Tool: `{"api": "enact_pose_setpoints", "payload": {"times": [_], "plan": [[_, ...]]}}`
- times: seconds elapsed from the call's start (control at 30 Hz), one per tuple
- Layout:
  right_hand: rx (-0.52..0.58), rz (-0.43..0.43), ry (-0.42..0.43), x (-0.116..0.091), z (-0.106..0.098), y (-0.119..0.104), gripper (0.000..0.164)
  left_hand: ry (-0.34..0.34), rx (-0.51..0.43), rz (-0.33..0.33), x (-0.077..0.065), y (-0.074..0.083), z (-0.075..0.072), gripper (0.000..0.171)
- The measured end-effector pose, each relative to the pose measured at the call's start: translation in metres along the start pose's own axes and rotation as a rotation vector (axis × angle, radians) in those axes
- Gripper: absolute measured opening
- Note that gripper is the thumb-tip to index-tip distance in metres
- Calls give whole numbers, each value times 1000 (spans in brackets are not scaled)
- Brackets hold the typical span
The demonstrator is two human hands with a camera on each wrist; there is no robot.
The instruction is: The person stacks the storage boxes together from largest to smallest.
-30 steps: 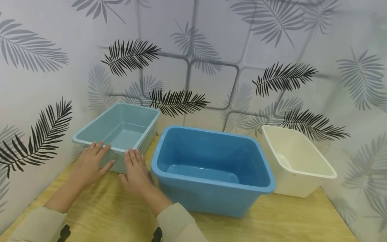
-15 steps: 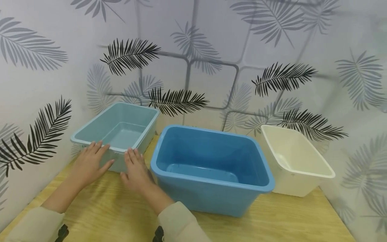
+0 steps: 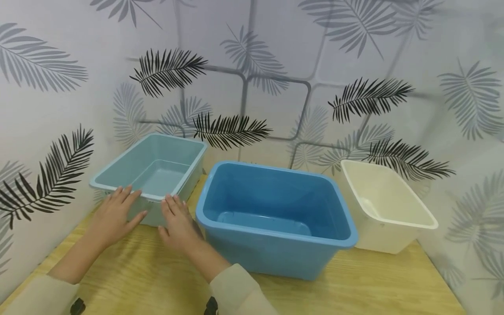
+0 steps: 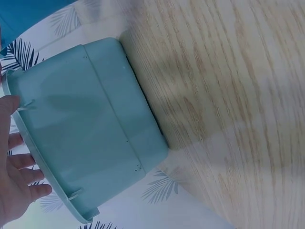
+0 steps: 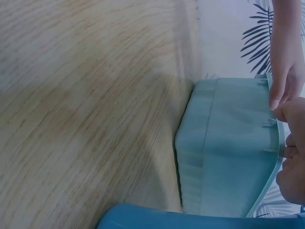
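A pale teal plastic basin (image 3: 173,148) stands at the left of the table against the wall. My left hand (image 3: 112,216) touches the near rim with its fingers spread and nearly straight. Near the same basin's front right corner, my right hand (image 3: 179,225) rests its extended fingers on the rim. In the left wrist view, the left hand (image 4: 16,186) lies along the rim of the teal basin (image 4: 86,114), thumb apart from the fingers. The right wrist view shows the right hand (image 5: 295,143) at the rim of the basin (image 5: 238,124), its fingertips partly hidden.
A larger blue basin (image 3: 271,258) stands close to the right hand, right of the teal one. Farther right is a cream basin (image 3: 382,238). All stand on a wood-grain table (image 3: 138,271) in front of a leaf-patterned wall (image 3: 275,52).
Both hands stay at the teal basin's near rim. That rim and the hands sit very slightly lower and farther left in the head view, which has itself shifted a little.
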State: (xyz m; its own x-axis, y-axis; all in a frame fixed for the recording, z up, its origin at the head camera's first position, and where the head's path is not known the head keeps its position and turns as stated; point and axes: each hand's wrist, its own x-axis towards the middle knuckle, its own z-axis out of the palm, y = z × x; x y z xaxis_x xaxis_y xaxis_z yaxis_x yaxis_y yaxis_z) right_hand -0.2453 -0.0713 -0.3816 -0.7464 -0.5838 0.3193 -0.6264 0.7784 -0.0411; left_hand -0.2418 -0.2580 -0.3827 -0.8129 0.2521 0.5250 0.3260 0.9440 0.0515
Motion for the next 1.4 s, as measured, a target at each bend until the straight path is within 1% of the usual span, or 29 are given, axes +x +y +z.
{"api": "enact_pose_setpoints", "payload": {"times": [0.17,0.43,0.67,0.93,1.4], "plan": [[-26,-26,19,-2,1,-1,56,24,-1,7,-3,0,-1,54],[-41,-44,46,-6,-1,-2,54,14,2,8,-7,1,-2,56],[-39,-68,85,-10,2,-2,53,34,-10,10,-10,2,-1,57],[-28,-67,90,-13,2,-3,52,39,-34,8,-13,3,-2,56],[-38,-95,111,-17,1,-6,51,55,-34,15,-18,6,-5,56]]}}
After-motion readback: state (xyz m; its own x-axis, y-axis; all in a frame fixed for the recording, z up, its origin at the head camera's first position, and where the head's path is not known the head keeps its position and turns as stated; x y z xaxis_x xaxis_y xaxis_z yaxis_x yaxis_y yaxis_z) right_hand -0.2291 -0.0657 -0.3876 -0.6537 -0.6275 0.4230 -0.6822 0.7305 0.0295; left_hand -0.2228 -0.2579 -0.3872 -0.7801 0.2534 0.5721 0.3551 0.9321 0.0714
